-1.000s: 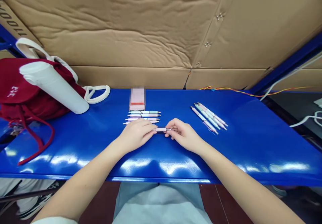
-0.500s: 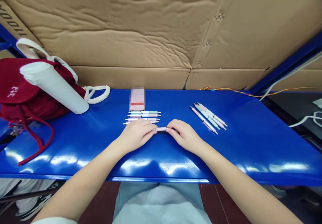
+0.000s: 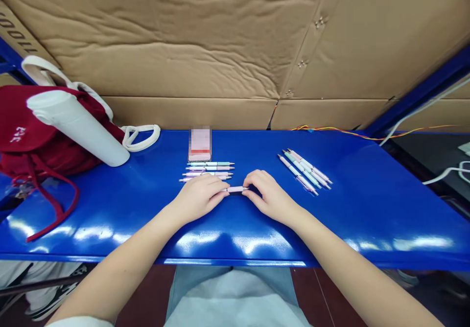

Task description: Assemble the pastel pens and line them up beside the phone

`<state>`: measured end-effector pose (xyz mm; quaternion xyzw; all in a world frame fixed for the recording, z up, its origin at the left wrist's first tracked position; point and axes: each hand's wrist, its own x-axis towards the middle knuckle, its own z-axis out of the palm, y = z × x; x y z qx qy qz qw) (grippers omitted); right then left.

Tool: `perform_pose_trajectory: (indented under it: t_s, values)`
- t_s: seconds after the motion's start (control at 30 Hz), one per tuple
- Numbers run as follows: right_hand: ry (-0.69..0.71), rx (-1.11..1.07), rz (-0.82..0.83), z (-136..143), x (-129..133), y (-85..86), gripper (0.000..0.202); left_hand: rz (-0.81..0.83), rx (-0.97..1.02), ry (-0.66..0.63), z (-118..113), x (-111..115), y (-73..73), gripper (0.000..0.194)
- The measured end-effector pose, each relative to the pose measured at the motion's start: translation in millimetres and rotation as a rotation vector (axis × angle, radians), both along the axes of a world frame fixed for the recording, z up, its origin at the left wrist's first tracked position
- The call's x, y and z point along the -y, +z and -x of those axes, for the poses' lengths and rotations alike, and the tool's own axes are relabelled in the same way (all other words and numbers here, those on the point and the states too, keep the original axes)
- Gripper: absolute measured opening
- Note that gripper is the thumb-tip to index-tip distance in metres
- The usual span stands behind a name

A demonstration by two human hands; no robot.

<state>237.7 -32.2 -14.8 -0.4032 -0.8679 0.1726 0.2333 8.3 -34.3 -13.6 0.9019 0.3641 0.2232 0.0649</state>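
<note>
A pale pink and white pen (image 3: 236, 189) lies crosswise between my two hands, just above the blue table (image 3: 235, 219). My left hand (image 3: 201, 195) is closed on its left end, thumb and fingers pinched together, and hides that end. At the other end, the thumb and index finger of my right hand (image 3: 270, 197) meet around the pen's tip, with a gap arched behind them. Directly beyond my left hand, several pens (image 3: 211, 164) in pastel colours lie in a row, the nearest partly covered by my fingers. To the right lies a slanted group of several similar pens (image 3: 304, 170).
A phone-like pink card or case (image 3: 200, 146), partly blurred, sits behind the row. At left are a dark red bag (image 3: 73, 146) and a white cylindrical bottle (image 3: 81, 126). Cardboard (image 3: 220, 48) walls the back. Wires (image 3: 338, 131) run along the right rear edge.
My right fingers have loosened and arched up a little around the pen's tip, so more of that end shows. My left hand and the other pens stay in place.
</note>
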Motion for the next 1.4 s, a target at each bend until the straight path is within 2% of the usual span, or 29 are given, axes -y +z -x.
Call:
perform_pose_trajectory:
  t_s: [0.17, 0.43, 0.63, 0.77, 0.87, 0.97, 1.03, 1.17, 1.23, 1.3, 1.4]
  values:
    - [0.019, 0.054, 0.011, 0.4, -0.5, -1.1, 0.022, 0.027, 0.044, -0.011, 0.2, -0.9, -1.6, 0.02]
    - [0.025, -0.009, -0.001, 1.2, 1.2, -0.7, 0.012, 0.069, 0.06, -0.039, 2.1, -2.8, -1.8, 0.018]
    - [0.041, 0.092, -0.05, -2.4, -2.4, -1.8, 0.021, 0.103, 0.058, -0.046, 0.3, -0.8, -1.7, 0.018]
    - [0.046, 0.121, -0.017, -0.8, 0.0, 0.5, 0.026, 0.064, 0.017, -0.04, 0.1, -0.1, -1.0, 0.02]
    - [0.024, 0.057, 0.019, -3.0, -0.6, 6.0, 0.022, -0.002, -0.055, 0.006, 4.0, -2.3, 1.5, 0.021]
    - [-0.146, -0.075, -0.018, -20.3, -11.1, 10.4, 0.029, -0.031, -0.152, 0.09, 11.5, -7.7, 4.9, 0.02]
    - [-0.363, -0.085, -0.041, -40.1, -23.0, 10.5, 0.027, -0.026, -0.205, 0.132, 16.3, -11.6, 6.3, 0.019]
    - [-0.723, 0.327, 0.018, -78.2, -43.5, 5.1, 0.03, -0.034, -0.229, 0.173, 20.5, -16.1, 6.8, 0.018]
    - [-0.784, 0.473, 0.071, -86.7, -47.6, 2.8, 0.031, -0.033, -0.217, 0.176, 20.0, -16.3, 6.8, 0.019]
    - [-0.787, 0.55, 0.086, -86.7, -48.1, 2.0, 0.027, -0.034, -0.194, 0.171, 18.9, -15.9, 6.9, 0.02]
    - [-0.732, 0.481, 0.087, -75.3, -44.5, 3.1, 0.019, -0.048, -0.148, 0.153, 16.8, -15.0, 6.4, 0.023]
